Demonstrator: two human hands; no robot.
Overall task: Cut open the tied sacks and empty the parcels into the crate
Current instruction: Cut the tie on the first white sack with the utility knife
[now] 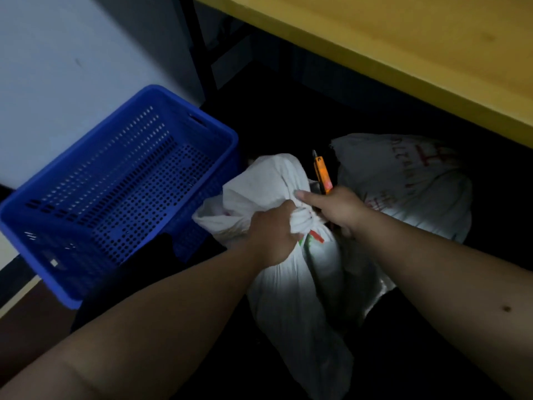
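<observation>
I see the yellow bench [403, 47] running across the top right, its underside dark. Below it on the left sits the blue crate [115, 194], perforated all over, tilted a little and with nothing I can make out inside. Just right of the crate lies the near white sack [291, 284] on the dark floor, its neck bunched into a knot at the top. Behind it, well under the bench, rests a second white sack [403, 180] with red writing on it.

My left hand [274, 235] has its grip closed round the tied neck of the near sack, fingers curled over the cloth just beside the knot. My right hand [337, 209] is closed round an orange box cutter [323, 174], the tool pointing up and away, while its forefinger stretches out and touches the sack above the knot. I cannot tell whether the blade is out.
</observation>
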